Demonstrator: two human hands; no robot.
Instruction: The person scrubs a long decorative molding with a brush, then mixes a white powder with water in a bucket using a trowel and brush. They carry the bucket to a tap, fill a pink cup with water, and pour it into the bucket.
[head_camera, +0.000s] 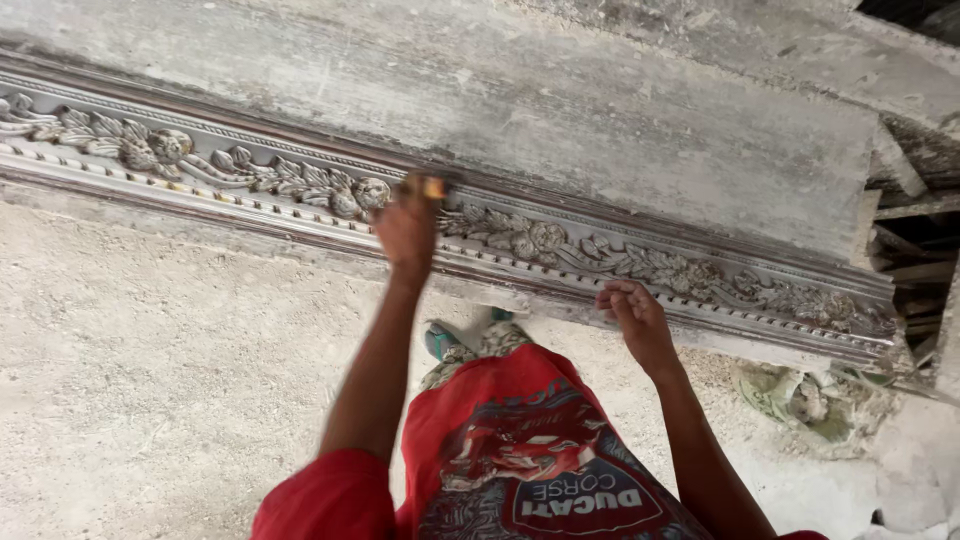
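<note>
Long moulding (600, 255) with carved flowers and leaves lies slantwise along the edge of a grey slab (600, 110), above dusty ground (150, 380). Left hand (408, 228) closed around a small tool with a yellow tip (432, 187), pressed on the carving at mid-length. Right hand (638, 325) holds nothing, fingers curled loosely on the moulding's near edge. Green sandal (440, 340) below.

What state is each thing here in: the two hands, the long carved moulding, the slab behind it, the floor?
Left hand: closed around a small tool, pressed on the carving.
Right hand: fingers curled, resting on the moulding's lower edge.
Carved moulding: lying lengthwise, flower pattern up, grey and dusty.
Slab: flat behind the moulding, stained and rough.
Floor: coated in pale dust.
Debris: crumpled heap by the moulding's end.
</note>
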